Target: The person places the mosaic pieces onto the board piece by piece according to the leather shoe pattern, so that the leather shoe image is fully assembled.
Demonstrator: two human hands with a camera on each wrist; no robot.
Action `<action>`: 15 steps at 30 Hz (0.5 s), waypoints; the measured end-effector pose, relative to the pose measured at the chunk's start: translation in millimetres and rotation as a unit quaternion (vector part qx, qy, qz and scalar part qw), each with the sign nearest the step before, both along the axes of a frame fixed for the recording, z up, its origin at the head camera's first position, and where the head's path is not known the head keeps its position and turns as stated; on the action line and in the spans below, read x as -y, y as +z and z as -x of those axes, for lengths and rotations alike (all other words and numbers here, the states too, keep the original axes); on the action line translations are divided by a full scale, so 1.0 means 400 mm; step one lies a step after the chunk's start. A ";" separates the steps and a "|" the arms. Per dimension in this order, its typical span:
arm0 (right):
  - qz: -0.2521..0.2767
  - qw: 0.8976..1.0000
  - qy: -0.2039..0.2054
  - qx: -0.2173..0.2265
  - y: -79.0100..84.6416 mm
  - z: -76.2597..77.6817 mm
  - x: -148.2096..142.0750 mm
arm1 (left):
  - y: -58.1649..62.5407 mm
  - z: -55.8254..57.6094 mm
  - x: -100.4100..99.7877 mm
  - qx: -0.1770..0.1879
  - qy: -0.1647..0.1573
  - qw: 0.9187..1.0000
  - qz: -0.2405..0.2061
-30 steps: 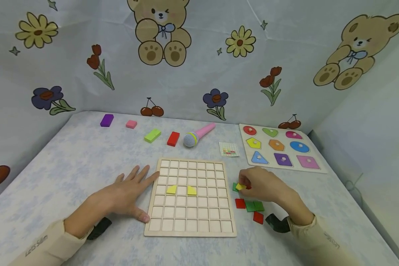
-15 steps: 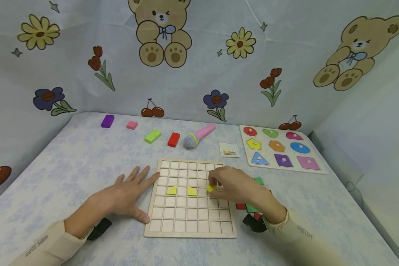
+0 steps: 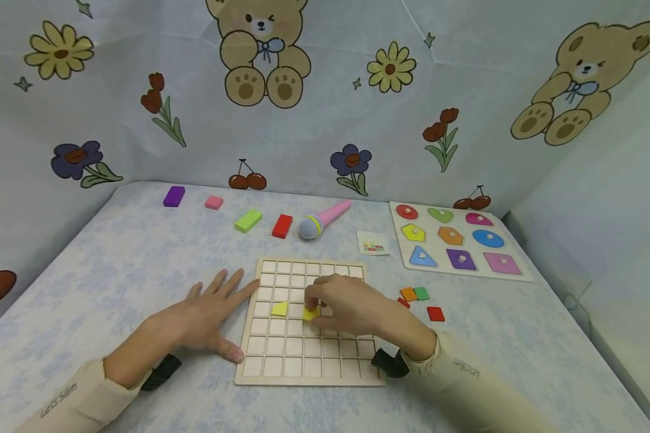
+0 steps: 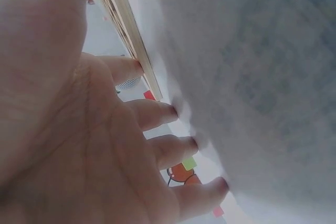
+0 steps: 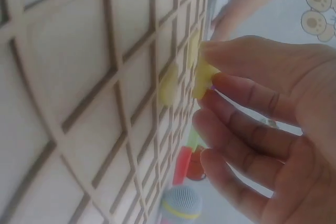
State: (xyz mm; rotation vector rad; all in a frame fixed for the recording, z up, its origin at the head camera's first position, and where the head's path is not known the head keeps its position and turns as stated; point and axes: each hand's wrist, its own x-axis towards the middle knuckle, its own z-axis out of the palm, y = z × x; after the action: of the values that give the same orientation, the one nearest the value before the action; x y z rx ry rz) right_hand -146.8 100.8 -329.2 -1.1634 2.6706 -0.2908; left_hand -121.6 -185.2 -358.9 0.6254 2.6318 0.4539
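A wooden grid board [image 3: 310, 380] lies on the table. My left hand [image 3: 206, 316] rests palm down at its left side, fingers spread, thumb and index finger at the edge. In the left wrist view the fingertips [image 4: 173, 111] touch the table beside the board. My right hand [image 3: 352, 307] is over the middle of the grid, pinching a small yellow tile [image 5: 205, 77] between thumb and index finger. A yellow tile with a rounded corner [image 3: 279, 309] sits in a cell to the left. Another yellow tile [image 5: 169, 85] shows on the grid in the right wrist view.
Right of the board lie an orange tile [image 3: 408, 294], a green tile [image 3: 421, 293] and a red tile [image 3: 436, 314]. Behind are a pattern card [image 3: 373, 243], a toy microphone [image 3: 325, 220], a red block [image 3: 282, 226], other blocks and a knobbed shape puzzle [image 3: 455, 240].
My right hand has carried a yellow tile from the loose tiles leftward to the middle of the grid. The left hand stays in place.
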 end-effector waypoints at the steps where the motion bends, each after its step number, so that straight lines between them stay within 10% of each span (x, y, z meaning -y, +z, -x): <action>1: 0.002 1.000 0.005 0.002 -0.001 -0.002 0.006 | 0.000 0.000 0.000 -0.001 0.000 1.000 0.001; 15: -0.025 0.998 0.049 -0.021 -0.027 -0.020 0.055 | -0.002 -0.003 -0.002 -0.005 0.000 1.000 -0.002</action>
State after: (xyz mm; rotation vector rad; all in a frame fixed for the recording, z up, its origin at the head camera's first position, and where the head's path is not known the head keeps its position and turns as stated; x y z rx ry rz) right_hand -139.0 78.8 -340.0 -1.2950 2.6296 -0.1850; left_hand -120.4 -184.4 -359.6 0.6313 2.6397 0.4585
